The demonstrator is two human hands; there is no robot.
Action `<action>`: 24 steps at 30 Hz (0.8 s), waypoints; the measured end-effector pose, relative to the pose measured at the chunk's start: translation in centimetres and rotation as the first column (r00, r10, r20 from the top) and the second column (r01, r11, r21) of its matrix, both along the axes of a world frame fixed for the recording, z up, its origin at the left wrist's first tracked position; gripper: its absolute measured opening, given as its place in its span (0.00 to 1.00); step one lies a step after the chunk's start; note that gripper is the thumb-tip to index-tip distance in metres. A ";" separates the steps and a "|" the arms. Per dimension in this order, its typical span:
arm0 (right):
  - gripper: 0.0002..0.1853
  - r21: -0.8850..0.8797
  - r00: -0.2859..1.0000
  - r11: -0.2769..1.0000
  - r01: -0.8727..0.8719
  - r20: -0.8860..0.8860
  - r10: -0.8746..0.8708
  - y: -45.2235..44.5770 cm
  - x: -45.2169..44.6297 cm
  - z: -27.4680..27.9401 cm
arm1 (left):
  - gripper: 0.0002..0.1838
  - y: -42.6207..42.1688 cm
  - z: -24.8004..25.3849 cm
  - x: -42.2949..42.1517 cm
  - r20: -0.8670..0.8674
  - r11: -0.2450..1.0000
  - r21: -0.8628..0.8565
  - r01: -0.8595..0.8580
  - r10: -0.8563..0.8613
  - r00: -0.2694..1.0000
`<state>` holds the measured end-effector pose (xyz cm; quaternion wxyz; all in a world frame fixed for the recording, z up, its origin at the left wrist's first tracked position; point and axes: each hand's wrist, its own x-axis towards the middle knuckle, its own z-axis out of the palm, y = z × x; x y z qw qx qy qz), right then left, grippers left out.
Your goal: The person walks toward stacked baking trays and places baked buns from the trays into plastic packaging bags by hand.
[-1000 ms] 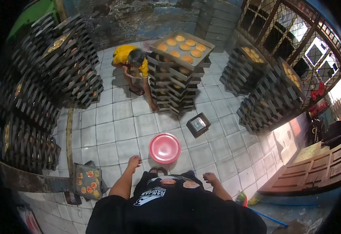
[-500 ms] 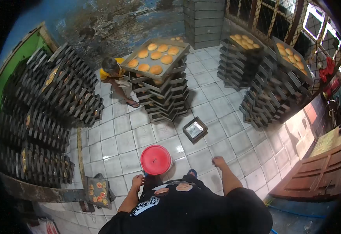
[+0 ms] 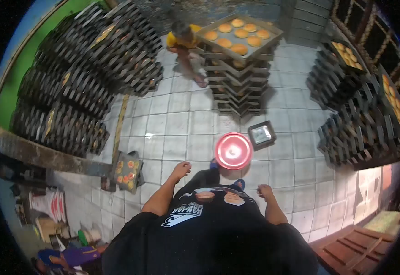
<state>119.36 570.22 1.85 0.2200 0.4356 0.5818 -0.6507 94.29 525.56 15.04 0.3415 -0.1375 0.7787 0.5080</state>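
- Red round-lidded plastic bucket (image 3: 233,151): ahead, between left hand (image 3: 181,170) and right hand (image 3: 265,192), untouched
- Both released, fingers loosely curled
- Square grey metal tray (image 3: 232,37): golden round buns (image 3: 241,33)

Floor (image 3: 172,114): pale square tiles, grout lines visible. Weathered wall (image 3: 250,8) at 12, blue-grey, patchy. Grey pillar (image 3: 306,23) at 1. Dark grilled window (image 3: 362,20) at 2. Green wall (image 3: 10,98) near 10. Panelled brown wood (image 3: 351,250) at 4. Bright light on tiles between 3 and 4.

Glossy reddish-pink plastic lid (image 3: 233,151), dull dark metal trays (image 3: 239,85), smooth glossy floor tiles (image 3: 174,117)
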 end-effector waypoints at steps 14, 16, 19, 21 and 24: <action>0.14 0.122 0.974 0.990 -0.071 0.222 0.042 -6.5 -6.2 2.9 | 0.14 -9.1 -8.0 -4.3 0.117 0.997 0.075 0.016 -0.025 0.993; 0.15 0.106 0.973 0.988 -0.109 0.213 0.085 -7.4 -8.5 0.9 | 0.14 -9.5 -4.3 -6.4 0.182 0.990 0.084 -0.110 0.093 0.979; 0.17 0.123 0.971 0.975 -0.182 0.177 0.159 -9.0 -13.8 1.5 | 0.10 -15.4 -9.6 -8.6 0.204 0.941 0.188 -0.281 0.242 0.949; 0.17 0.178 0.973 0.961 -0.212 0.128 0.191 -10.1 -18.3 2.5 | 0.09 -18.3 -10.8 -9.4 0.228 0.923 0.151 -0.355 0.317 0.921; 0.15 0.187 0.990 0.973 -0.136 0.064 0.127 -10.6 -22.7 3.9 | 0.07 -21.6 -11.4 -11.7 0.289 0.919 0.079 -0.385 0.349 0.892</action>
